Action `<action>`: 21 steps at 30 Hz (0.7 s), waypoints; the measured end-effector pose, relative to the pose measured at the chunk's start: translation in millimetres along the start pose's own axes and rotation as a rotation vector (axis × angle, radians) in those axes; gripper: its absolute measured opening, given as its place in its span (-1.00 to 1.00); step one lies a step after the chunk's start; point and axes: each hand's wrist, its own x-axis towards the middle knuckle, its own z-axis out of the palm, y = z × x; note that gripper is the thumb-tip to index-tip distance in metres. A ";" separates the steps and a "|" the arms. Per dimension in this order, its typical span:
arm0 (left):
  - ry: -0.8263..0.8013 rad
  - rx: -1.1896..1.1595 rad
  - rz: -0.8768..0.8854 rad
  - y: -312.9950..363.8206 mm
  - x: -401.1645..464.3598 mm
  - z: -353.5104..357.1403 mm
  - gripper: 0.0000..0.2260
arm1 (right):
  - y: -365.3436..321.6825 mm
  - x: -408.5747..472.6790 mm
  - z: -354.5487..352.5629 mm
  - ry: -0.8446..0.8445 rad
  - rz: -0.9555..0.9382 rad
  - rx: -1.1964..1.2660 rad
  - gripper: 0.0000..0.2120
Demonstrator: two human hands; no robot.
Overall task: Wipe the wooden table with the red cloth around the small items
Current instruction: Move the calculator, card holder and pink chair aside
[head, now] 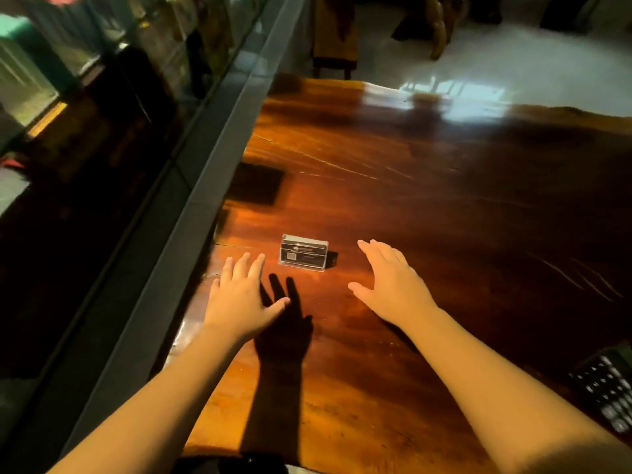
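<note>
The small clear card holder [303, 253] in front of me carries a dark card with what looks like a square code at its left and some pale print beside it, but the lettering is too blurred for me to read. It stands upright on the glossy wooden bench [427, 200], between my two hands and a little beyond them. My left hand [241, 295] is spread wide with fingers apart, palm down, holding nothing; it sits low over the wood near the bench's left edge, and its sharp shadow falls just to the right of it, though I cannot tell whether the palm touches the surface. My right hand [390, 285] is also wide and empty, fingers reaching forward just right of the holder, apart from it. A dark flat square [258, 183] lies farther up by the left edge. A black keypad device [607, 388] sits at the right edge, its key markings unreadable. The red cloth is nowhere in my view.
</note>
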 end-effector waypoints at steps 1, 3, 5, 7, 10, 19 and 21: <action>-0.018 0.010 -0.012 -10.5 0.7 1.7 -0.05 | -8.6 7.4 4.2 -0.006 -0.019 -0.012 -0.21; -0.049 0.022 -0.027 -28.7 3.7 5.9 -0.03 | -24.8 22.6 12.3 -0.023 -0.052 -0.032 -0.21; -0.074 0.021 -0.027 -41.1 7.2 10.0 -0.01 | -38.5 37.4 19.5 -0.044 -0.082 -0.053 -0.21; -0.099 0.007 -0.024 -48.9 10.5 14.8 0.01 | -50.9 50.7 27.4 -0.061 -0.113 -0.074 -0.22; -0.134 0.001 -0.007 -55.2 15.5 21.2 -0.02 | -66.5 69.1 40.5 -0.069 -0.147 -0.117 -0.23; -0.130 -0.031 0.008 -64.8 17.8 28.0 -0.14 | -94.0 100.3 82.0 -0.055 -0.186 -0.327 -0.21; -0.125 -0.018 0.012 -67.3 16.9 27.9 -0.14 | -95.0 105.5 82.6 -0.027 -0.168 -0.333 -0.25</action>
